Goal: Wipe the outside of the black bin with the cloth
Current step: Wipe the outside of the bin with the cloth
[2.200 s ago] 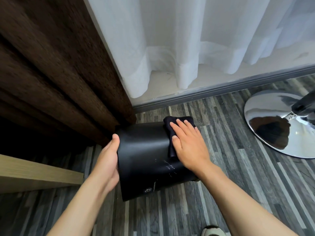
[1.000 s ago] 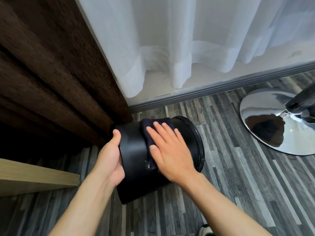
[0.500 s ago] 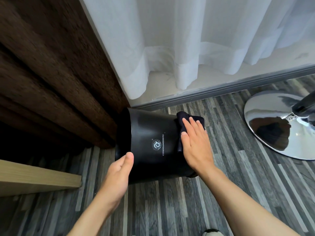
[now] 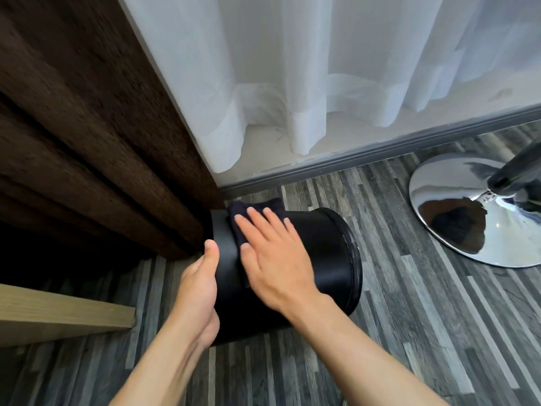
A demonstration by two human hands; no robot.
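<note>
The round black plastic bin (image 4: 316,259) lies on its side on the grey wood-patterned plank floor (image 4: 409,332), just in front of the grey skirting strip (image 4: 366,155) and against the hem of the heavy brown curtain (image 4: 87,142), its rimmed end turned toward the mirror-bright chrome disc base (image 4: 468,218) of a chair. Laid over like this, its curved wall faces up within easy reach. The right hand (image 4: 272,253) lies open and flat, fingers spread, pressing the dark folded cloth (image 4: 248,212) onto the top of the bin's wall near its far end. The left hand (image 4: 199,291) is open too, palm cupped against the bin's end nearest the curtain, thumb raised, apparently to steady it and stop it rolling while the cloth rubs.
</note>
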